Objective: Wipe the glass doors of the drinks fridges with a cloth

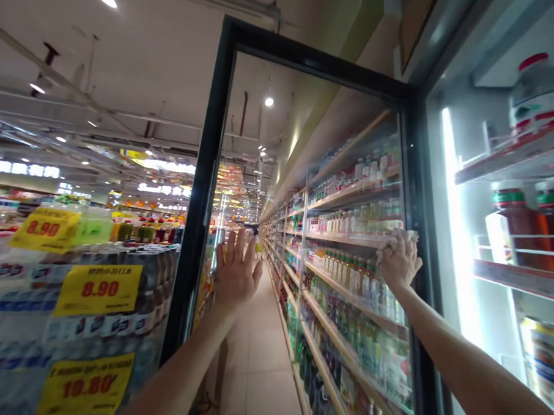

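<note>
A black-framed glass cooler door (218, 130) stands swung open in front of me. My left hand (236, 273) is flat against the glass near the door's left edge, fingers stretched out and spread. My right hand (398, 260) is closed on a small white cloth (393, 242) and presses it against the glass close to the door's right, hinged side. Through the glass a long aisle of drink shelves (347, 241) shows.
The open cooler (502, 222) at right holds bottles with red and green caps on lit shelves. At left, stacked drink packs carry yellow price signs (97, 289). A tiled aisle floor (261, 367) runs ahead between them.
</note>
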The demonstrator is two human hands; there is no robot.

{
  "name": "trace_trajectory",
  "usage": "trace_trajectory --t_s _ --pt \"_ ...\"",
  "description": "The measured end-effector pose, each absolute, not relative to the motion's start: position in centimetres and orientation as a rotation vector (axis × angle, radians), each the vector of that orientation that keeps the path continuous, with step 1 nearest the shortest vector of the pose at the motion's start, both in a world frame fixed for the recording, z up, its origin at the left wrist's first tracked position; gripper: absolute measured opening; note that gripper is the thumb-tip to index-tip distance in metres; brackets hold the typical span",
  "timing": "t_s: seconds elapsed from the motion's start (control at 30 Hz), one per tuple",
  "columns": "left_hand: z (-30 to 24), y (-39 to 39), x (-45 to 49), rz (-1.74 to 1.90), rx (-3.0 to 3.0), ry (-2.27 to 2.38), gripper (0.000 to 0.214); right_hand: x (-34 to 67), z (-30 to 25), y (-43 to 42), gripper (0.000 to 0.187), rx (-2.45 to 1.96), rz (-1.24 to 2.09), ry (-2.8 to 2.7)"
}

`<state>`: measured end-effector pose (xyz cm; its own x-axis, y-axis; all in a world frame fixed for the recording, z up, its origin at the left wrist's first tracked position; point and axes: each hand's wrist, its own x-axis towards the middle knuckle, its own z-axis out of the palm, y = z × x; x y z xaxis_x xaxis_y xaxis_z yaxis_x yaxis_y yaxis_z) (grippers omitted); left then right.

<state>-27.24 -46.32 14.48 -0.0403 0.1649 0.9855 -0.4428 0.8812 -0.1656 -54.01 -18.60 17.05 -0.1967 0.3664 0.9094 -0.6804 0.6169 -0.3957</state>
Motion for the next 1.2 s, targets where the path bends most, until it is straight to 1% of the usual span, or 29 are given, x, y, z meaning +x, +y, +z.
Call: trace_trajectory --t_s 0.03,0.1,0.27,0.33,0.43,0.5,0.57,0.63,0.7,0.77,0.87,0.93,0.97,1.07,1.2 --pt "14.5 -46.3 -27.3 0.496 0.228 -1.536 0.051 -53.7 17.4 -19.0 0.053 0.255 0.985 -1.492" --pt "14.5 -46.4 -27.4 0.488 0.227 -1.538 0.052 -51.2 17.8 -21.5 0.054 0.389 0.898 -1.469" --pt "14.5 -46.8 -27.6 0.458 0.197 -1.553 0.053 -42.9 16.5 -30.3 0.052 1.139 0.316 -1.224" --pt "14.1 -47.2 -27.2 0.465 0.175 -1.578 0.053 -42.4 15.4 -31.0 0.051 1.251 0.238 -1.151" --pt "13.1 -47.6 -26.3 0.507 0.162 -1.626 0.053 -45.6 13.9 -27.6 0.048 1.068 0.42 -1.233" --pt "12.4 -47.6 -25.8 0.534 0.172 -1.644 0.052 -48.9 13.4 -24.0 0.049 0.787 0.656 -1.353" --pt "12.1 -47.4 -25.5 0.552 0.187 -1.649 0.052 -51.4 13.3 -21.3 0.053 0.426 0.965 -1.436" --pt "12.0 -47.3 -25.4 0.566 0.191 -1.64 0.052 -51.9 13.4 -20.6 0.058 0.205 1.168 -1.451" --pt "12.0 -47.3 -25.6 0.569 0.196 -1.631 0.051 -50.2 13.5 -22.3 0.058 0.264 1.157 -1.441" --pt "12.0 -47.5 -25.7 0.56 0.198 -1.629 0.051 -47.1 13.2 -25.7 0.055 0.529 0.965 -1.403" --pt "12.0 -47.8 -25.9 0.538 0.182 -1.642 0.053 -42.6 12.3 -30.7 0.051 0.999 0.572 -1.285" --pt "12.0 -47.9 -25.8 0.532 0.165 -1.647 0.054 -41.4 11.9 -32.1 0.049 1.163 0.424 -1.221" --pt "12.0 -47.9 -25.8 0.531 0.163 -1.647 0.054 -41.5 11.8 -32.0 0.048 1.173 0.411 -1.21" --pt "12.1 -47.5 -25.7 0.531 0.171 -1.652 0.053 -44.2 12.5 -29.2 0.046 0.974 0.573 -1.267" --pt "12.0 -47.2 -25.5 0.518 0.185 -1.657 0.052 -48.1 15.0 -25.0 0.052 0.494 1.004 -1.414"
